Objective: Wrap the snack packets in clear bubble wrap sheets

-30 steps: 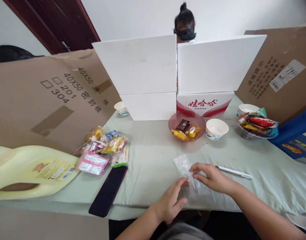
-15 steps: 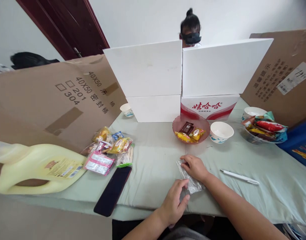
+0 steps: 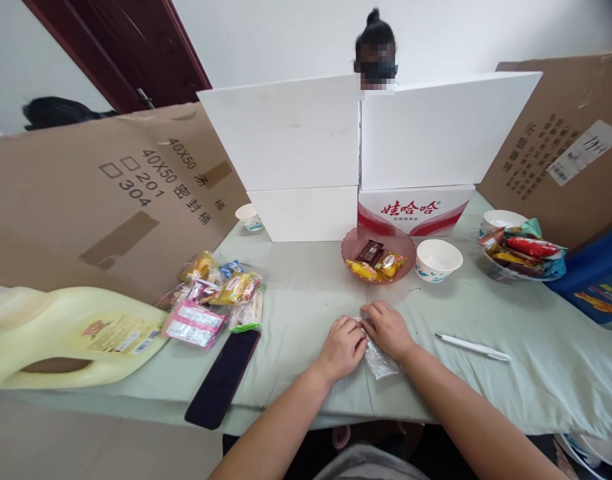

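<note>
A crinkled clear plastic bag [image 3: 382,364] lies flat on the cloth in front of me. My left hand [image 3: 342,348] has its fingers curled at the bag's upper left edge. Just beside it, my right hand [image 3: 387,329] is bent over the upper right part, covering much of the bag's far end. Both hands look closed on the plastic, though the fingertips are partly hidden. Beyond them stands a pink glass bowl [image 3: 377,275] with yellow and brown wrapped snacks, next to a white paper bowl [image 3: 439,261].
To the right lie a white pen [image 3: 473,347] and a bowl of packets [image 3: 536,253]. On the left are a phone [image 3: 223,380], snack packets [image 3: 196,325] and a yellow jug [image 3: 86,333]. White panels [image 3: 286,140] form a barrier, with a person [image 3: 375,47] behind.
My left hand has moved up and forward from the bag's lower left side to its far edge, near my right hand. The view has shifted slightly.
</note>
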{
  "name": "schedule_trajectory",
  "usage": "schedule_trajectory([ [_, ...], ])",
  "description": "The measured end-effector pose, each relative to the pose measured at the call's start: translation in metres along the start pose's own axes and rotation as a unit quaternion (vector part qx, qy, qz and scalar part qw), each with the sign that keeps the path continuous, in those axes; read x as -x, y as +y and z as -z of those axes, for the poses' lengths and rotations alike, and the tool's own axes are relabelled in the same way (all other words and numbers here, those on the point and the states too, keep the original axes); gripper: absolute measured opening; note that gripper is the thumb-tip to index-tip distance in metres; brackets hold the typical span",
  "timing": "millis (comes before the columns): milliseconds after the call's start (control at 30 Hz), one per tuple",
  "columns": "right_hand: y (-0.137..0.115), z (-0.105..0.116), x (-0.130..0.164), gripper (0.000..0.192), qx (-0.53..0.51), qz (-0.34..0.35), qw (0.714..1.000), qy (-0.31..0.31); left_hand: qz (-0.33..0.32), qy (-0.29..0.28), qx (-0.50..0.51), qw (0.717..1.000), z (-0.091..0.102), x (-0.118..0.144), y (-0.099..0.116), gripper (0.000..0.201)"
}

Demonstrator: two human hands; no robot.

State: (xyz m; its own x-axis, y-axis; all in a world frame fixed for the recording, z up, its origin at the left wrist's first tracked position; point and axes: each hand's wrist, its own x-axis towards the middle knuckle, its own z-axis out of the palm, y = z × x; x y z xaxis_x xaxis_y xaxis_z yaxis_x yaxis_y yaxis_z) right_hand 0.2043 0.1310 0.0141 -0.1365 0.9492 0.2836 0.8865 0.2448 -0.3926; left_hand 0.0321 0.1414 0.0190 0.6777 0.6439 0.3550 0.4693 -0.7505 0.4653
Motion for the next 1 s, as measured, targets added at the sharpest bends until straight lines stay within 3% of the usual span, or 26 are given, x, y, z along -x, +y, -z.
schedule_trajectory([
  [167, 0.009, 0.024, 0.004, 0.027, 0.039, -0.055, 0.996, 0.056, -0.001, -0.005, 0.001, 1.000, 0.000, 0.003, 0.000, 0.007],
  [267, 0.001, 0.037, 0.032, 0.033, 0.025, 0.046, 0.998, 0.018, 0.003, -0.010, -0.002, 1.000, 0.001, 0.003, 0.000, 0.015],
  [367, -0.012, 0.039, 0.081, 0.058, 0.031, 0.195, 0.977, -0.076, 0.003, -0.023, -0.018, 1.000, 0.001, 0.003, 0.001, 0.031],
  [500, -0.023, 0.035, 0.137, 0.070, 0.103, 0.204, 0.968, -0.103, -0.020, -0.054, -0.039, 0.998, 0.003, 0.004, 0.003, 0.039],
  [600, -0.024, 0.037, 0.151, 0.065, 0.118, 0.195, 0.970, -0.085, -0.042, -0.071, -0.036, 0.996, 0.004, 0.005, 0.006, 0.040],
  [733, -0.027, 0.040, 0.145, 0.048, 0.073, 0.134, 0.987, -0.043, -0.065, -0.086, -0.017, 0.994, 0.005, 0.007, 0.006, 0.037],
  [833, -0.034, 0.038, 0.139, 0.031, 0.014, 0.096, 0.994, -0.049, -0.089, -0.102, 0.005, 0.991, 0.005, 0.008, 0.005, 0.034],
  [933, -0.041, 0.038, 0.136, 0.012, -0.023, 0.108, 0.992, -0.059, -0.106, -0.116, 0.027, 0.987, 0.005, 0.008, 0.005, 0.033],
  [1000, -0.044, 0.041, 0.131, 0.014, -0.038, 0.121, 0.990, -0.061, -0.103, -0.120, 0.039, 0.987, 0.006, 0.007, 0.006, 0.036],
])
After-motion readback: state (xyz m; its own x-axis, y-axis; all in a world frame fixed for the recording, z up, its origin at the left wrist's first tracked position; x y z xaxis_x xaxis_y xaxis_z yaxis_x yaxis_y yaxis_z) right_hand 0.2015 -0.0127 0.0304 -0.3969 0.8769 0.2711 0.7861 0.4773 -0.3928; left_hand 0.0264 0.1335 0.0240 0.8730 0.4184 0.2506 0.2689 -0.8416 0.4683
